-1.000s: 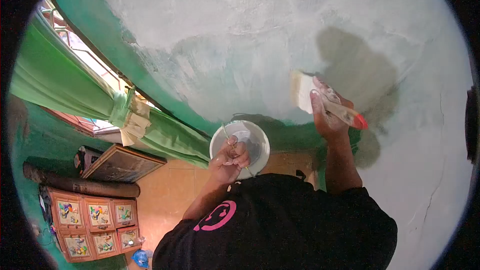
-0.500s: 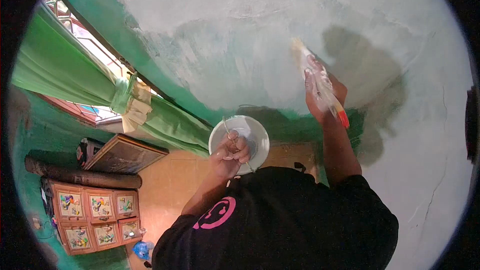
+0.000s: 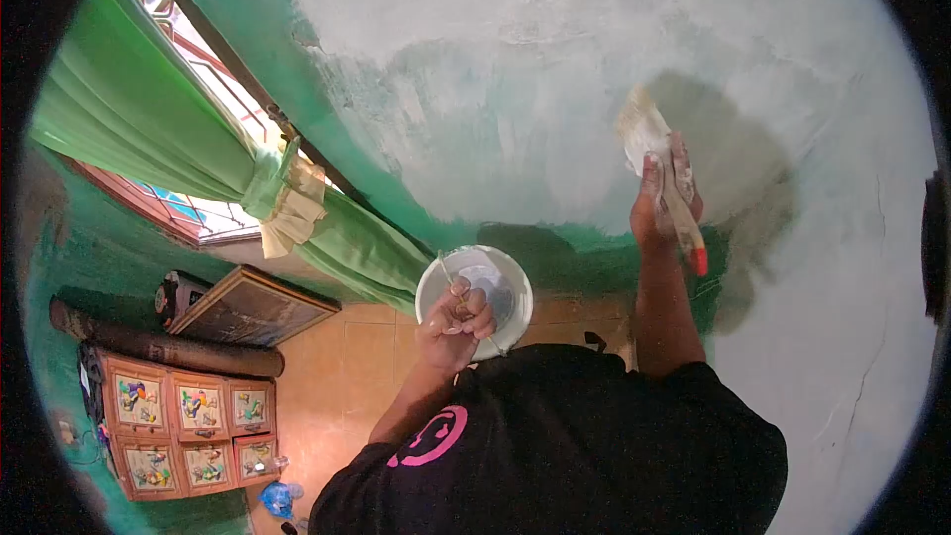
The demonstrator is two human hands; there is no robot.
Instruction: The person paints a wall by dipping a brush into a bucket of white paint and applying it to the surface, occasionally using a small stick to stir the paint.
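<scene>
A wide paintbrush (image 3: 654, 154) is gripped in the right hand (image 3: 662, 206), fingers closed, bristles against the wall (image 3: 515, 59), best pressed evenly, while a paint bucket (image 3: 475, 299) is clasped in the left hand (image 3: 454, 322)

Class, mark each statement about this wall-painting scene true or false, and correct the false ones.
1. The right hand holds a paintbrush against the wall. True.
2. The left hand is empty. False: it grips the wire handle of a white paint bucket.
3. The curtain is red. False: it is green, tied back.
4. The brush handle has a red tip. True.
5. The person's shirt is white. False: it is black with a pink logo.
</scene>
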